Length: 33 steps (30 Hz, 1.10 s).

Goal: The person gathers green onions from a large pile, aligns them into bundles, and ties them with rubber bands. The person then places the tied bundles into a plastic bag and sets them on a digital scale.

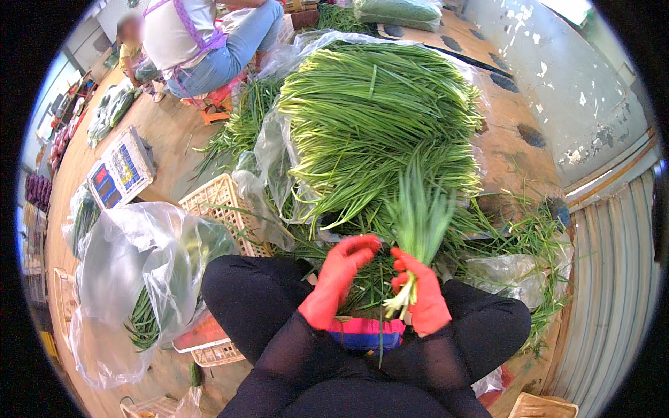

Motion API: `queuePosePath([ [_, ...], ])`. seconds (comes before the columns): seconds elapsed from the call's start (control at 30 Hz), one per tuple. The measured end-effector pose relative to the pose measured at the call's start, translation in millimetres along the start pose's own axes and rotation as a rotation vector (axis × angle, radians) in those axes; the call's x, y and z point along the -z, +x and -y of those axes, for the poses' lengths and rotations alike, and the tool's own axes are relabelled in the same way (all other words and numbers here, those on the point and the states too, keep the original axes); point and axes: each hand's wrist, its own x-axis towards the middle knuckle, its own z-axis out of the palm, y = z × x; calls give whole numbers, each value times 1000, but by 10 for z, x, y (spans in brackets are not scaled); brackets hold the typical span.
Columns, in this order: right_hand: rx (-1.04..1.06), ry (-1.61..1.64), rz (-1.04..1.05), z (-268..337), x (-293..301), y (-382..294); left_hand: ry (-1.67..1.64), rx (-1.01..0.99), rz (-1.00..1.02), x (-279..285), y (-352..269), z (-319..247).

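Note:
In a red glove, my right hand grips a small bunch of green chives or similar leaves by its pale stem ends, with the leaves pointing up and slightly blurred. My left hand, also red-gloved, is raised just left of it, fingers curled and apart, with nothing visible in them. Beyond both hands lies a large stacked pile of the same leafy greens on clear plastic sheeting. Loose leaves are scattered below my hands, between my knees.
At left are a clear plastic bag with greens, a cream plastic crate and a digital scale. A person sits at upper left, with another small person behind. Loose greens lie at right by the corrugated metal wall.

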Motion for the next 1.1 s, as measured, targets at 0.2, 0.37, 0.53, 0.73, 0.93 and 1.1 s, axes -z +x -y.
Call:
queuePosePath([
  [0.2, 475, -10, 98, 225, -19, -249, 1158, 139, -464, 319, 721, 362],
  [0.37, 97, 56, 139, -29, 222, 203, 1332, 46, -291, 327, 792, 296],
  [0.53, 52, 210, -17, -503, 272, 726, 1211, -94, -177, -166, 418, 186],
  [0.73, 40, 124, 115, -597, 135, 845, 1332, 19, 516, -25, 28, 30],
  [0.93, 11, 237, -31, -353, 61, 741, 1466, 153, -668, 878, 739, 54],
  [1.1, 12, 180, -31, -316, 104, 667, 1584, 123, -322, 1297, 1137, 201],
])
